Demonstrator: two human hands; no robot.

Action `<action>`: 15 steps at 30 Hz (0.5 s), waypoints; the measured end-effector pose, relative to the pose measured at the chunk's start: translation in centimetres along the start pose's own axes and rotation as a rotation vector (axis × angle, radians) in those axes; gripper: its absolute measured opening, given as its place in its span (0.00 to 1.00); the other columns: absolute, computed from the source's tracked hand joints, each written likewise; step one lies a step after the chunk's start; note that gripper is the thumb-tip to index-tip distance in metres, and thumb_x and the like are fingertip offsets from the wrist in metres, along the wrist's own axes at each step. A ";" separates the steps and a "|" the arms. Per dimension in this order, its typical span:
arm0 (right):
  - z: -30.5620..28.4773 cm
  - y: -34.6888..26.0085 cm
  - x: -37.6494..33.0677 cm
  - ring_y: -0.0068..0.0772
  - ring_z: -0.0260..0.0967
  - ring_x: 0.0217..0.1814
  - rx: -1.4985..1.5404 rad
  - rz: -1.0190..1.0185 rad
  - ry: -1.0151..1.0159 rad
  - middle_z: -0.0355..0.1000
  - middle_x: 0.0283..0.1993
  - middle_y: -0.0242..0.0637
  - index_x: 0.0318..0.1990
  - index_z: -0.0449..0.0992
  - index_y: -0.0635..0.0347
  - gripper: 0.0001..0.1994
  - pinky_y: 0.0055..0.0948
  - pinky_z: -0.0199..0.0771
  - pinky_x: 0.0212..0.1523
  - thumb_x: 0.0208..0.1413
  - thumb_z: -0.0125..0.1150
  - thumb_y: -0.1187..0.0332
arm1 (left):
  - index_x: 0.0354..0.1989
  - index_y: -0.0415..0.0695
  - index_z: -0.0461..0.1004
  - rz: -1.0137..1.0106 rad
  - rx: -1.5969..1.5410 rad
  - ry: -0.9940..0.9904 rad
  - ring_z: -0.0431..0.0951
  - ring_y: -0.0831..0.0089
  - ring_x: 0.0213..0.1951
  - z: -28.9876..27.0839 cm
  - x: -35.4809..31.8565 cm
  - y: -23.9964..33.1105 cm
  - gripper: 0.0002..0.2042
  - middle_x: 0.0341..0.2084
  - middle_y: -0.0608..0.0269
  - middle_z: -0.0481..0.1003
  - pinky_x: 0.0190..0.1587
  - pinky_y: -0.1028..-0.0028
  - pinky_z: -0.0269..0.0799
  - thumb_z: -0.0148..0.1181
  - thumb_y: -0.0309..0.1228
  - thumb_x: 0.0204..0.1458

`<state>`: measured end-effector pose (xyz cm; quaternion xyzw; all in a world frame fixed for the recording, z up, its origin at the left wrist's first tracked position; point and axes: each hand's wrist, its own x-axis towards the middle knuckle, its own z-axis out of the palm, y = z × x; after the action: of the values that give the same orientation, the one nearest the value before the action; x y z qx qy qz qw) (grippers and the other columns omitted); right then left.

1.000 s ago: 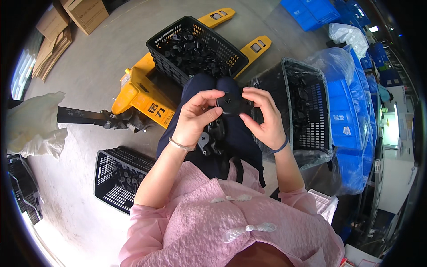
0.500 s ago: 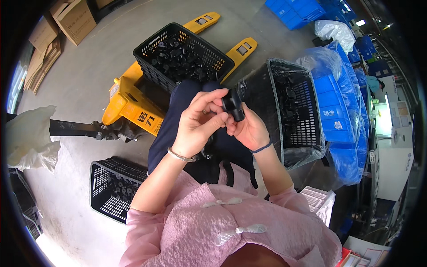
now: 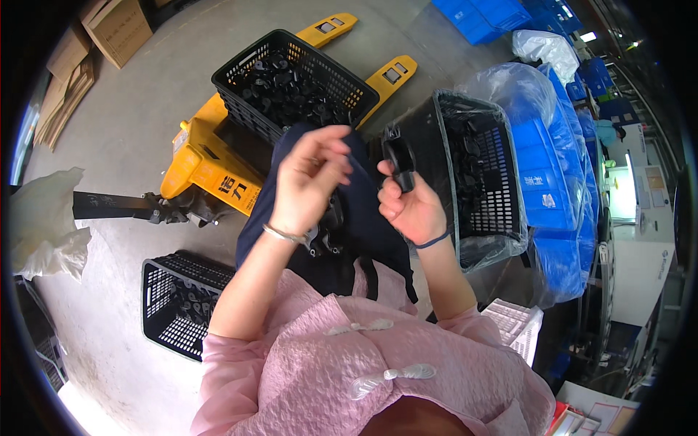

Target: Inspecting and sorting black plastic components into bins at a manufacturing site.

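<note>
My right hand grips a black curved plastic part by its lower end and holds it upright above my lap. My left hand, a little smeared by motion, hangs to the left of that part with nothing in it, its fingers loosely bent and apart. Below it, several more black parts rest on my dark trousers, partly hidden by the hand and wrist. Just beyond my knees stands a black crate full of similar parts. Another black crate, lined with clear plastic, stands close to my right hand with such parts inside.
The far crate sits on a yellow pallet jack. A smaller black crate with parts lies on the floor at left. Blue bins wrapped in film stand on the right, near a white basket. Cardboard boxes lean at far left.
My left hand has let go of the black part and drawn away to the left. The right hand now holds the part alone, slightly farther right and turned more upright.
</note>
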<state>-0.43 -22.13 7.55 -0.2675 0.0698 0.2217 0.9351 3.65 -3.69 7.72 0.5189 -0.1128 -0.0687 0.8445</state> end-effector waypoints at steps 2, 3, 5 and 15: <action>-1.1 -1.3 -0.3 0.27 0.61 0.25 -0.085 -0.080 0.093 0.67 0.26 0.36 0.46 0.64 0.67 0.21 0.25 0.61 0.29 0.58 0.40 0.56 | 0.43 0.38 0.68 -0.076 0.166 0.142 0.70 0.80 0.30 -3.0 0.8 -1.9 0.14 0.31 0.67 0.69 0.32 0.81 0.69 0.49 0.17 0.47; -1.8 -2.3 -0.7 0.30 0.65 0.27 -0.124 -0.196 0.302 0.68 0.28 0.39 0.42 0.66 0.67 0.18 0.29 0.65 0.30 0.58 0.43 0.58 | 0.41 0.38 0.69 -0.145 0.246 0.212 0.71 0.80 0.30 -4.5 1.0 -2.9 0.13 0.30 0.66 0.70 0.32 0.80 0.69 0.50 0.19 0.46; -3.2 -5.6 -2.1 0.31 0.67 0.28 -0.486 -0.468 0.323 0.69 0.28 0.42 0.35 0.68 0.66 0.16 0.29 0.68 0.28 0.57 0.44 0.59 | 0.40 0.38 0.70 -0.109 0.528 0.206 0.72 0.77 0.30 -7.0 0.7 -4.0 0.12 0.29 0.64 0.72 0.33 0.79 0.69 0.52 0.20 0.45; -4.2 -8.3 -3.8 0.24 0.65 0.39 -1.625 -0.745 0.729 0.65 0.43 0.36 0.47 0.67 0.62 0.15 0.22 0.65 0.41 0.52 0.54 0.69 | 0.32 0.42 0.71 -0.264 1.562 -0.339 0.72 0.62 0.37 -1.3 -1.2 -7.9 0.20 0.30 0.56 0.73 0.43 0.68 0.65 0.60 0.43 0.34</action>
<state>-0.15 -32.07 8.87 -0.8904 0.0916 -0.2051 0.3959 2.85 -5.91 -0.03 0.9505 -0.1927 -0.1469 0.1945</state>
